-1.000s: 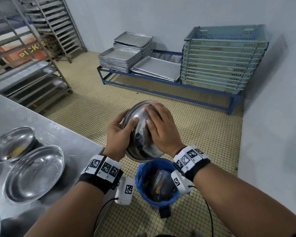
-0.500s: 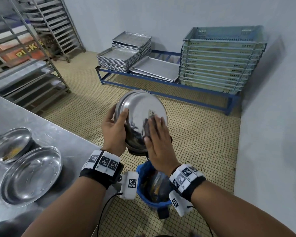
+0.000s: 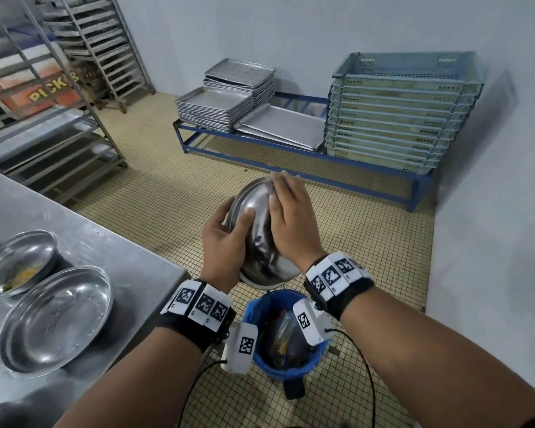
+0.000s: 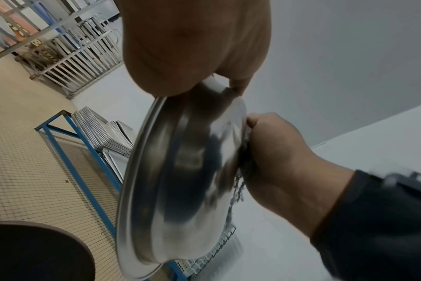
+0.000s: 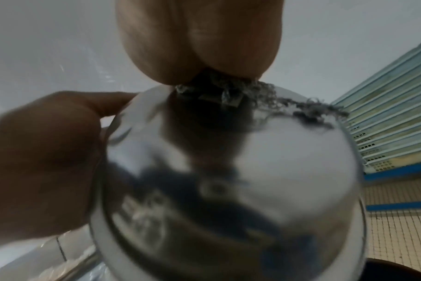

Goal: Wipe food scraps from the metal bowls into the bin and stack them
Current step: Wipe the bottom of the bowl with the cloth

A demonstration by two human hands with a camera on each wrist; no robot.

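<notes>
A metal bowl (image 3: 250, 197) is tilted on edge above the blue bin (image 3: 286, 370). My left hand (image 3: 226, 242) grips its left rim, thumb inside. My right hand (image 3: 291, 223) lies flat inside the bowl near its upper rim and presses a grey steel scrubber (image 5: 228, 93) against the metal. In the left wrist view the bowl (image 4: 185, 180) shows its outer side, with the scrubber (image 4: 240, 182) and right hand (image 4: 284, 157) behind it. In the right wrist view the bowl's inside (image 5: 228, 180) looks shiny and blurred. The bin holds dark waste.
A steel table (image 3: 121, 251) at my left carries an empty metal bowl (image 3: 56, 316) and another bowl (image 3: 19, 261) with yellow scraps. A blue bench (image 3: 291, 156) ahead holds tray stacks and stacked crates (image 3: 399, 118). Racks stand at the left; a wall is close on the right.
My right hand has slid with the scrubber from the bowl's lower part up to its upper rim. The bowl has turned more edge-on and dropped slightly over the bin.
</notes>
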